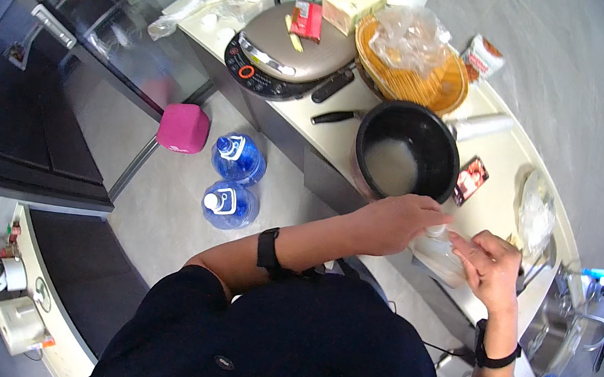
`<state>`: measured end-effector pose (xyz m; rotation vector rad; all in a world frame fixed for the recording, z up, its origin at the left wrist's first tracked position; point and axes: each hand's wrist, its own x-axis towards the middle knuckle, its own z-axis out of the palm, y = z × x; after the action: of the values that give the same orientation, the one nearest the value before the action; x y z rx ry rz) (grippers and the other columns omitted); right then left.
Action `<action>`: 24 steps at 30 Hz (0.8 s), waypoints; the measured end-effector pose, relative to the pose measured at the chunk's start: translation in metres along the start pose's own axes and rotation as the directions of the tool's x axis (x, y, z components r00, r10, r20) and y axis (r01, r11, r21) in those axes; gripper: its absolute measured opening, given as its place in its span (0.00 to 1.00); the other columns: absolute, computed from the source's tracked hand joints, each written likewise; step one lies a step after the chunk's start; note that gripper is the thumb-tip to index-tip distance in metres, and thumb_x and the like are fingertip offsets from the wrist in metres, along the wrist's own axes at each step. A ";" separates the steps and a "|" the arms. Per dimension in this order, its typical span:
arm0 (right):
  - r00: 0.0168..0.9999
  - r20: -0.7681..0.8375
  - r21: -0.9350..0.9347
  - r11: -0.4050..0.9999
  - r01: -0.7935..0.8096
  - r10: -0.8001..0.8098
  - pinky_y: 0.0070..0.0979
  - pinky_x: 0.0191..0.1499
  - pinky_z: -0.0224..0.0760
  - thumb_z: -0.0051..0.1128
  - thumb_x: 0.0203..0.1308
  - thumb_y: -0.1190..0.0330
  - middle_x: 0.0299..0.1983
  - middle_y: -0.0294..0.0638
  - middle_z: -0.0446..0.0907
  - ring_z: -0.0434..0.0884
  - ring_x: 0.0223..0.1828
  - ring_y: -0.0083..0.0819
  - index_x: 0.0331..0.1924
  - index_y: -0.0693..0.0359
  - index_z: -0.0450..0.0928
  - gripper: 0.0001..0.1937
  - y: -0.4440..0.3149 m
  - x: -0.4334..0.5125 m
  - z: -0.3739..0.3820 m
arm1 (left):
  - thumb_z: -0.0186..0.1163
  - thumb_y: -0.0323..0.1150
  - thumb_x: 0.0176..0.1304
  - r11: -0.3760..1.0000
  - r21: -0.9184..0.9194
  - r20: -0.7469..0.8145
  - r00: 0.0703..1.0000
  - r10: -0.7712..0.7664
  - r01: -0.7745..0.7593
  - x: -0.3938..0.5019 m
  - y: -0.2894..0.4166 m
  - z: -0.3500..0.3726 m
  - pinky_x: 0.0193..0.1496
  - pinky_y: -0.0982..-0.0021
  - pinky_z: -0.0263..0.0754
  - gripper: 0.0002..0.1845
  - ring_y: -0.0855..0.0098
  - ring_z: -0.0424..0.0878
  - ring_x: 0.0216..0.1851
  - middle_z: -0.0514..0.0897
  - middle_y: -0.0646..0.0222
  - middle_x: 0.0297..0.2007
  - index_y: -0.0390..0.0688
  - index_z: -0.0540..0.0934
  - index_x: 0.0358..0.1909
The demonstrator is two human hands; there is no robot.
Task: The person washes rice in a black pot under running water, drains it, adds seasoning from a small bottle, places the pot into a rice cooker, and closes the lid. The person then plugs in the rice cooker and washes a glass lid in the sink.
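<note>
My left hand [400, 225] has its fingers on the white cap [436, 230] of a translucent plastic bottle [440, 259]. My right hand [489, 262] grips the same bottle from the other side, with fingers around its body. The bottle is tilted over the counter's front edge. Just beyond my left hand stands a deep pot with a black inside [437, 142], and cloudy whitish liquid [391, 166] covers part of its bottom. A smartphone [470, 181] with a lit screen lies to the right of the pot.
A black-handled utensil [334, 117] lies left of the pot. Behind are an electric griddle [294, 48], a woven basket [451, 88] and a tissue box [355, 4]. A plastic bag [535, 216] lies right, near the sink [553, 323]. Two blue water jugs [238, 158] and a pink stool [183, 128] are on the floor.
</note>
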<state>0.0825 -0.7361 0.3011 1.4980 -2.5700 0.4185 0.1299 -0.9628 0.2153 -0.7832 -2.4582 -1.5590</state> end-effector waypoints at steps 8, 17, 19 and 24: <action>0.994 0.096 0.009 0.999 0.051 -0.051 0.28 0.25 0.71 0.62 0.44 0.70 0.23 0.32 0.68 0.74 0.21 0.29 0.45 0.42 0.86 0.20 -0.018 -0.024 0.043 | 0.61 0.29 0.59 0.976 0.099 0.107 0.973 -0.204 0.194 -0.045 0.000 0.018 0.51 0.57 0.73 0.18 0.53 0.78 0.48 0.79 0.55 0.44 0.37 0.75 0.51; 0.998 0.011 0.012 0.998 0.065 -0.066 0.28 0.26 0.71 0.62 0.44 0.70 0.23 0.32 0.68 0.75 0.22 0.29 0.43 0.45 0.87 0.18 -0.014 -0.011 0.047 | 0.64 0.36 0.60 0.942 0.018 -0.148 0.932 -0.330 0.336 -0.045 0.002 0.004 0.42 0.58 0.76 0.19 0.52 0.80 0.38 0.81 0.54 0.38 0.38 0.76 0.50; 0.997 -0.002 0.001 0.997 0.079 -0.079 0.28 0.26 0.71 0.62 0.44 0.70 0.23 0.32 0.68 0.75 0.22 0.29 0.43 0.46 0.87 0.18 -0.013 -0.009 0.046 | 0.65 0.37 0.60 0.953 0.013 -0.184 0.937 -0.296 0.303 -0.044 0.001 0.004 0.42 0.60 0.76 0.19 0.53 0.80 0.38 0.81 0.54 0.38 0.38 0.77 0.49; 0.995 -0.037 -0.034 0.995 0.091 -0.092 0.29 0.26 0.71 0.61 0.44 0.70 0.23 0.33 0.68 0.74 0.22 0.29 0.44 0.45 0.86 0.19 -0.007 -0.010 0.050 | 0.64 0.37 0.61 0.950 -0.030 -0.161 0.936 -0.312 0.312 -0.038 -0.003 0.009 0.43 0.60 0.75 0.19 0.53 0.81 0.39 0.81 0.54 0.39 0.38 0.77 0.50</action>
<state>0.0941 -0.7463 0.2519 1.5734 -2.4553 0.3886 0.1628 -0.9692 0.1944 -0.2555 -2.5495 -1.6499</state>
